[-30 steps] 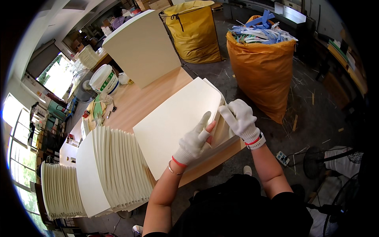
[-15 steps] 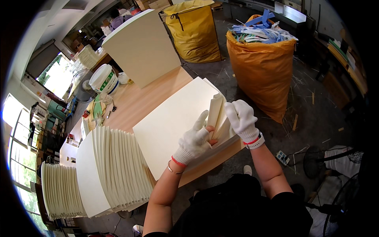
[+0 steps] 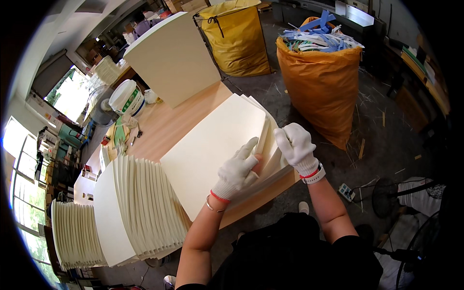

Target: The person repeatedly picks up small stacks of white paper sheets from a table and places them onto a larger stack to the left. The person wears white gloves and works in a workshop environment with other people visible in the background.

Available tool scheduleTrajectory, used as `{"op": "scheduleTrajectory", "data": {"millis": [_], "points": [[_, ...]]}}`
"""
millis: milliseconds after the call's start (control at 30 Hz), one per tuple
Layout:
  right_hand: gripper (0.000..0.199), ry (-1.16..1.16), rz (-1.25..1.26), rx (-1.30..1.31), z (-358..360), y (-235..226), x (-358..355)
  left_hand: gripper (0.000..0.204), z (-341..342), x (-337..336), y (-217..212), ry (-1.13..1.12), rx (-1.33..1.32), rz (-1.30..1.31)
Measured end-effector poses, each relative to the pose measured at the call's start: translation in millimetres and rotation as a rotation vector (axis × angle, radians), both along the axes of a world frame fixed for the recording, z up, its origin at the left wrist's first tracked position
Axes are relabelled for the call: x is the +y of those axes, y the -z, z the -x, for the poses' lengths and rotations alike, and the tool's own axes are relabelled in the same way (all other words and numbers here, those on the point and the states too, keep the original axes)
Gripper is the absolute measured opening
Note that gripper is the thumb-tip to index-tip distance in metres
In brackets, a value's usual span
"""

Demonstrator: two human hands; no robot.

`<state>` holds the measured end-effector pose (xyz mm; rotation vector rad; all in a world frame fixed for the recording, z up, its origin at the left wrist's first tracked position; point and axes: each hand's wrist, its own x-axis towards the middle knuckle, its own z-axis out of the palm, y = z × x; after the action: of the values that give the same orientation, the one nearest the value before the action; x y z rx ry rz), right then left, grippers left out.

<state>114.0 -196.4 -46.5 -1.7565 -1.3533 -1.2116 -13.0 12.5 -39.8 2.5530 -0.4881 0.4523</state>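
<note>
A stack of large cream card sheets [image 3: 208, 154] lies on the wooden table in front of me, its right edge folded up in a narrow flap. My left hand [image 3: 237, 170], in a white knit glove with some bare fingertips, rests on the top sheet beside this fold. Its index finger stretches along the crease and the other fingers touch the flap. Just right of the folded edge, my gloved right hand [image 3: 296, 147] is closed in a fist; whatever it may hold is hidden.
Fanned piles of folded cream card [image 3: 140, 203] stand at the left. Farther back on the table [image 3: 162, 123] are an upright cream board [image 3: 174, 58], a white bucket [image 3: 126, 96] and scissors [image 3: 139, 132]. An orange sack [image 3: 319, 82] of paper strips and a yellow bag [image 3: 237, 43] stand beyond.
The folded flap, raised under my left fingers before, now lies lower toward the right. My left fingers have flattened along it. My right hand has barely moved.
</note>
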Motion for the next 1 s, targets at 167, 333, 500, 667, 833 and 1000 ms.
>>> {"op": "scheduleTrajectory", "data": {"millis": [167, 333, 500, 667, 833, 1000], "points": [[0.028, 0.011, 0.002, 0.096, 4, -2, -1, 0.042, 5, -7, -9, -0.075, 0.074, 0.082], [0.019, -0.058, -0.013, 0.202, 3, 4, -2, 0.05, 4, -2, 0, -0.047, -0.007, 0.106], [0.018, -0.156, -0.05, 0.166, 2, -5, 1, 0.047, 6, -4, 3, -0.025, -0.075, 0.02], [0.025, 0.002, -0.029, 0.074, 0, 4, 2, 0.049, -3, -2, 4, 0.032, -0.086, -0.017], [0.026, -0.023, -0.029, 0.145, 2, 3, 2, 0.055, 5, -9, 3, -0.085, -0.013, 0.04], [0.022, -0.07, -0.067, 0.137, 2, 2, 2, 0.057, 2, -4, 7, -0.002, -0.064, 0.118]]}}
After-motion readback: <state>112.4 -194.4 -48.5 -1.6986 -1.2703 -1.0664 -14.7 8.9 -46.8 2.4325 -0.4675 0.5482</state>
